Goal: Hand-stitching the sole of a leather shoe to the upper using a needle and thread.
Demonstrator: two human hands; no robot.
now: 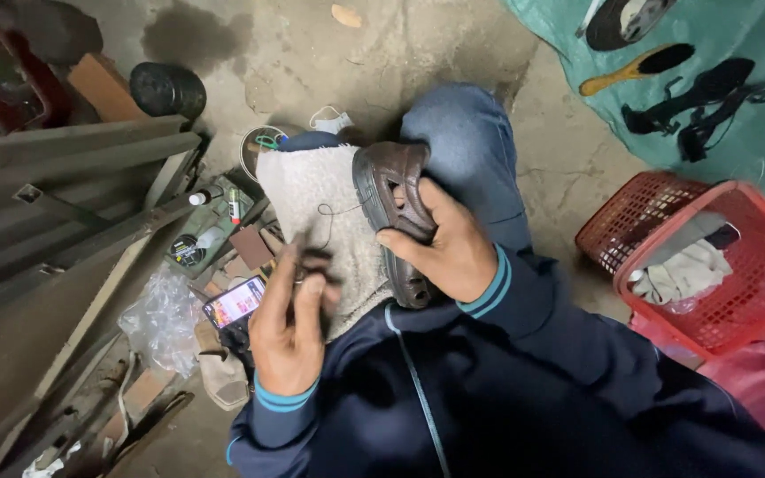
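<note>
A brown leather sandal (390, 181) lies sole-edge up on a beige towel (316, 208) spread over my lap. My right hand (443, 250) grips the sandal from the side, with the thumb on its sole. My left hand (289, 329) is raised next to the towel with fingers pinched together; it is blurred. A thin dark thread (328, 212) runs from the sandal toward those fingers. What the fingers pinch is too small to tell apart from the thread.
A phone (235, 302) with a lit screen lies below my left hand, beside a crumpled plastic bag (163, 320). A tray of small bottles and tins (208, 228) sits at left by metal bars. At right stands a red basket (737, 265) with cloth; black heeled sandals (697, 102) and a brush (635, 68) lie on a green sheet.
</note>
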